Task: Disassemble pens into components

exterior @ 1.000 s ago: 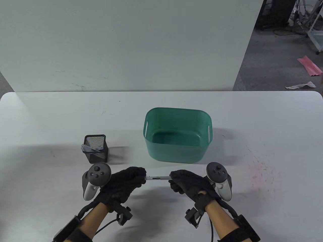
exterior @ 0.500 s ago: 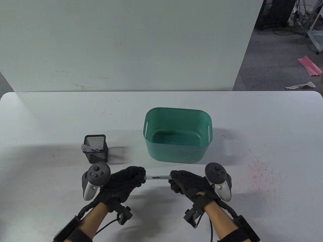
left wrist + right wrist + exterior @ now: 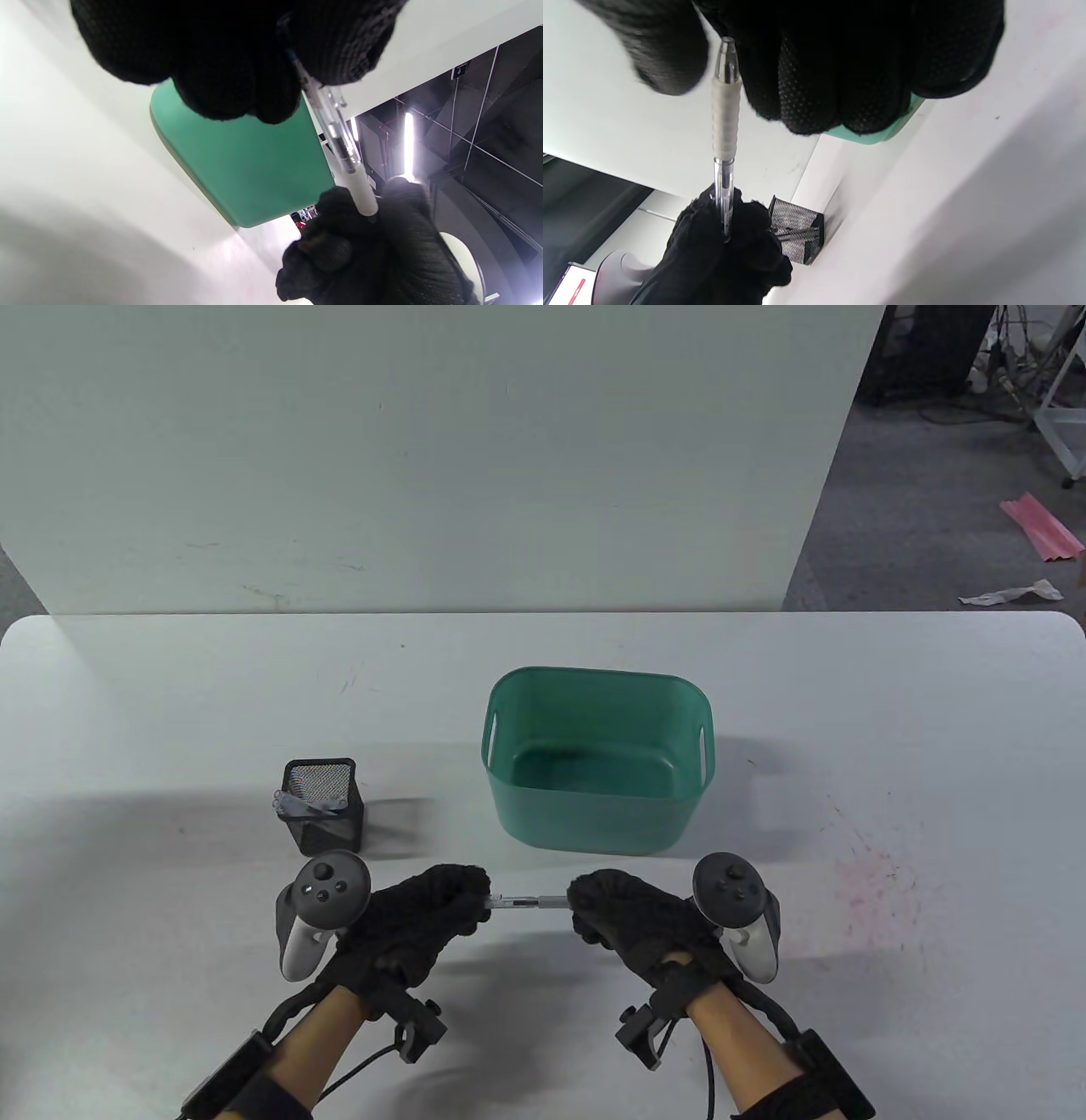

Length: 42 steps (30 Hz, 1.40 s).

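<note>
Clear-barrelled pen spans horizontally between both gloves. Left hand grips its clip end; right hand grips its white grip end.

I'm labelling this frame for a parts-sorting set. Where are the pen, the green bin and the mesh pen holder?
pen [image 3: 528,903], table view, on the clear barrel between the two hands.
green bin [image 3: 594,823], table view, on its near outer wall.
mesh pen holder [image 3: 333,824], table view, on its front wall.
</note>
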{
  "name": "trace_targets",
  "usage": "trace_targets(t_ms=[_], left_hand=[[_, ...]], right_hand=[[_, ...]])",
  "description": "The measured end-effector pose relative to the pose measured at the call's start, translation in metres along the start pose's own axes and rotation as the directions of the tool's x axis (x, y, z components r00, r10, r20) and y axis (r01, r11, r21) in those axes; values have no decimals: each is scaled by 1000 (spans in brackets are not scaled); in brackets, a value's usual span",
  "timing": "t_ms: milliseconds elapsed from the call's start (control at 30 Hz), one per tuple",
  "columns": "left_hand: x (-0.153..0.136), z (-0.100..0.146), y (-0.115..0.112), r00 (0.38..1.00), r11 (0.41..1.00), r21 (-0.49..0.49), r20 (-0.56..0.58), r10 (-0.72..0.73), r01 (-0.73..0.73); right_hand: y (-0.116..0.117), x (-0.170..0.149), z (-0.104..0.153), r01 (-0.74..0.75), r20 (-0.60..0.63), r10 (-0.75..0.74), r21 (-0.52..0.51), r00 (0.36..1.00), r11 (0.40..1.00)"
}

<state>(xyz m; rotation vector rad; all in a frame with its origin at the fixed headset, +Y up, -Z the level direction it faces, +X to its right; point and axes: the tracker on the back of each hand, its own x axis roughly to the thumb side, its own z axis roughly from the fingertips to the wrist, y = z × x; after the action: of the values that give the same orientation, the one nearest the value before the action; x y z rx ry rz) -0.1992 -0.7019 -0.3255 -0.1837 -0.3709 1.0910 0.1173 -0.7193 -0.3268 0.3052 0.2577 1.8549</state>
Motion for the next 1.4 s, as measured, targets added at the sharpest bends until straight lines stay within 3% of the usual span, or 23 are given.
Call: trace_targets(t_ms=[167,467,667,1000,1100,1400], left_hand=[[-2,0,0,999,999,1,-15,40,-40],[-2,0,1,998,998,4,-17,59,-59],[-2,1,2,997,997,12,-21,70,-70],[-2,1,2,997,998,7,-17,70,-70],[-3,1,2,997,997,6,-20,71,-71],[-9,1,6,993,994,18,-49,108,-108]], right_hand=[[-1,6,0,8,112,-11,30,994,1000],[1,7,3,-100,74,103,-42,992,994],[1,10,2,-41,126,42,-6,991,999],[1,8,4,-66,70,70,-63,995,996],[0,10,3,-54,89,57,-32,994,998],[-7,12,5,16,122,-7,-70,993,997]])
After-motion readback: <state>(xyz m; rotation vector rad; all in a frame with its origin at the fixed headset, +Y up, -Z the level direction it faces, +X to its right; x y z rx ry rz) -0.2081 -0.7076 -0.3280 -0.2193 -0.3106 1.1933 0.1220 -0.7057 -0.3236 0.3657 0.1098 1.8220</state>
